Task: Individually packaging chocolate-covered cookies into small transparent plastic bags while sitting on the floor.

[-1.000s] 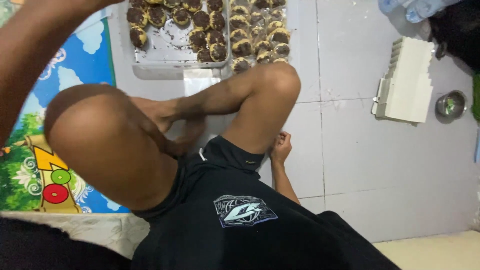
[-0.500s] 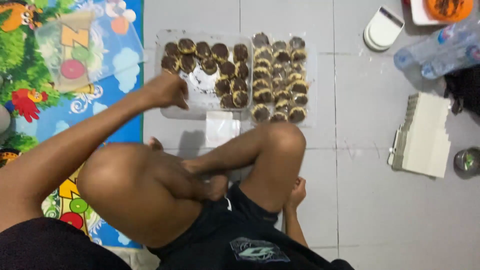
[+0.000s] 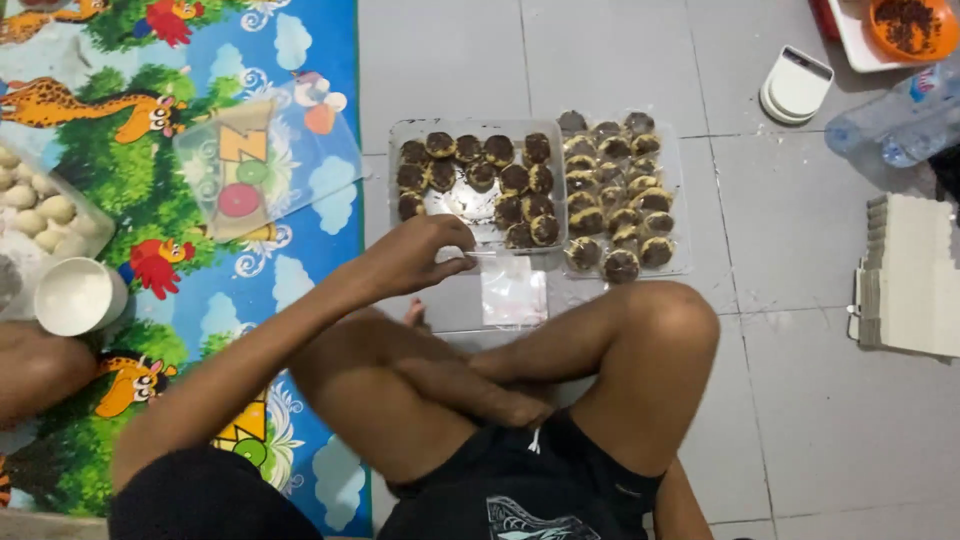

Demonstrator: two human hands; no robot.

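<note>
I sit cross-legged on a tiled floor. My left hand (image 3: 420, 255) reaches forward with thumb and fingers pinched at the corner of a small clear plastic bag (image 3: 513, 290). The bag lies just in front of a clear tray (image 3: 478, 128) holding several chocolate-topped cookies. A second clear tray (image 3: 678, 200) packed with the same cookies stands to its right. Only my right forearm (image 3: 676, 500) shows beside my thigh; the hand itself is hidden.
A colourful play mat (image 3: 150, 140) on the left carries a clear lid (image 3: 265, 165), a white bowl (image 3: 80, 295) and a container of pale dough balls (image 3: 40, 210). Another person's knee (image 3: 35, 365) is at the left edge. A white scale (image 3: 795, 85), orange bowl (image 3: 910, 25), plastic bottles (image 3: 895, 120) and stacked white boxes (image 3: 910, 275) stand at the right.
My left hand has come back from the far left corner of the cookie tray to its near edge, by the bag. My head has lifted, showing more of the floor.
</note>
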